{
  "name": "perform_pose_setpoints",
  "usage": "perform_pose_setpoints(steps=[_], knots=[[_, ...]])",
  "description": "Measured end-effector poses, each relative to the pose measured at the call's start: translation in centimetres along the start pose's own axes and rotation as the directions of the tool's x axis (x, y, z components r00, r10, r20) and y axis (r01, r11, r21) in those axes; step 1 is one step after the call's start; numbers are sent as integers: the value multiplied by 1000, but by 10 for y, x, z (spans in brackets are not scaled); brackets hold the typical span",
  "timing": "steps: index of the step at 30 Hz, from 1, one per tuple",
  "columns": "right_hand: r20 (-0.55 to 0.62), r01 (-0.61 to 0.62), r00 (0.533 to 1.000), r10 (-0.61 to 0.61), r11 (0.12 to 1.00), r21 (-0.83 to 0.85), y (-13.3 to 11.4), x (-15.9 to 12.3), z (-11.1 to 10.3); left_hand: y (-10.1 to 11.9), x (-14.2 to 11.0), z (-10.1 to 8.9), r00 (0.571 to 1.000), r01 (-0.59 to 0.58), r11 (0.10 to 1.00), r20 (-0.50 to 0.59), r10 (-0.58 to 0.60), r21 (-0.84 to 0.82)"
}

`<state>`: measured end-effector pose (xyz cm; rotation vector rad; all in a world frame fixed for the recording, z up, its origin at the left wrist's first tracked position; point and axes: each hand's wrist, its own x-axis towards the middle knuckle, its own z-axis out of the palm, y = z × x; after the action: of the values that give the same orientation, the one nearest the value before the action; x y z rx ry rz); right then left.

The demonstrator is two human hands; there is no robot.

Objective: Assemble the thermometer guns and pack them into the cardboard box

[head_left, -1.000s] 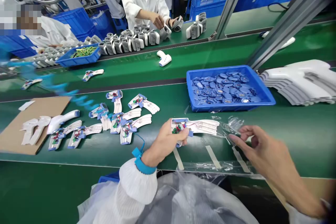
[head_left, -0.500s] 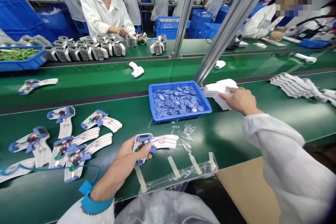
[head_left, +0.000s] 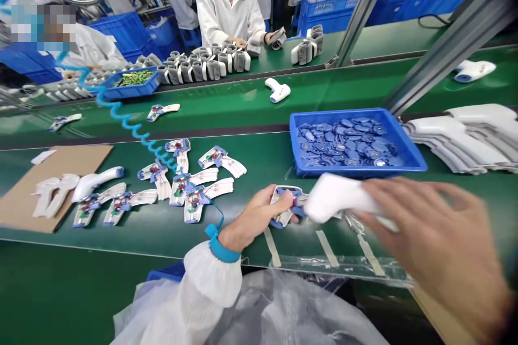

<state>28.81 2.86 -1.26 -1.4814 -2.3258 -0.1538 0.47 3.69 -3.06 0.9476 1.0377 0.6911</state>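
Two hands are engaged over the desk (head_left: 251, 161), and the main change is at the right hand (head_left: 437, 242). Earlier it was pressed on the stack of white shells (head_left: 457, 135), beyond the tray. Now one shell (head_left: 335, 198) is held by it, blurred by motion, with the fingers (head_left: 388, 194) closed partly around the shell from above and to the right. The shell has been brought to just left of those fingers, against or just beside the board (head_left: 285, 206), which is gripped in the left hand (head_left: 259, 213). Whether the two parts are seated together cannot be told. The left fingers (head_left: 283, 199) are curled firmly around the board's lower end, and its white strip is hidden behind the shell.

The tray (head_left: 404, 137) of blue parts (head_left: 348, 143) is beyond the right fingers. Loose boards (head_left: 202, 194) are laid out to the left of the left fingers, and a wrist strap (head_left: 218, 248) is worn on the left wrist. Clear film (head_left: 354, 221) and tape strips (head_left: 327, 245) lie below the right fingers.
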Motion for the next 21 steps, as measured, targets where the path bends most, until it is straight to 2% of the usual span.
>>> perform_pose_setpoints(steps=[2,3,4,6,7,8,9,11,12,13,14,15,16,18,21], knots=[[-61,219,972,-225,972,-87,-44,6,12,-5,0,1,999,-42,998,-20,43,47],[-68,282,954,-290,953,-110,-58,10,18,-8,0,1,997,-58,995,-48,62,83],[-64,298,950,-305,950,-96,-67,14,24,-11,-1,2,994,-67,990,-80,77,123],[23,234,972,-234,972,34,-71,20,31,-16,-4,2,989,-76,979,-113,98,189],[122,157,977,-173,979,131,-70,22,32,-17,-6,3,990,-86,973,-95,108,214],[254,48,961,-107,972,229,-67,25,30,-18,-8,3,991,-106,966,-59,123,234],[403,-80,913,-58,945,317,-65,27,26,-18,-11,3,989,-133,957,-25,144,257],[667,-329,742,-74,826,458,-63,31,16,-17,-14,3,981,-187,929,2,196,320],[743,-437,657,-125,741,510,-63,31,12,-16,-15,3,975,-207,914,-6,223,350],[783,-527,597,-175,651,546,-64,30,8,-17,-15,3,969,-219,902,-21,244,372],[800,-594,562,-211,569,568,-65,28,6,-17,-16,2,966,-222,896,-36,255,385],[805,-640,551,-220,509,576,-66,25,6,-18,-16,1,964,-222,894,-48,260,389],[805,-662,559,-198,477,578,-66,20,7,-19,-16,0,965,-213,895,-59,255,392],[773,-640,621,-129,487,595,-64,12,10,-21,-18,-3,976,-164,890,-60,208,425],[619,-519,785,-30,514,683,-67,12,18,-19,-22,-6,993,-60,852,-55,103,520]])
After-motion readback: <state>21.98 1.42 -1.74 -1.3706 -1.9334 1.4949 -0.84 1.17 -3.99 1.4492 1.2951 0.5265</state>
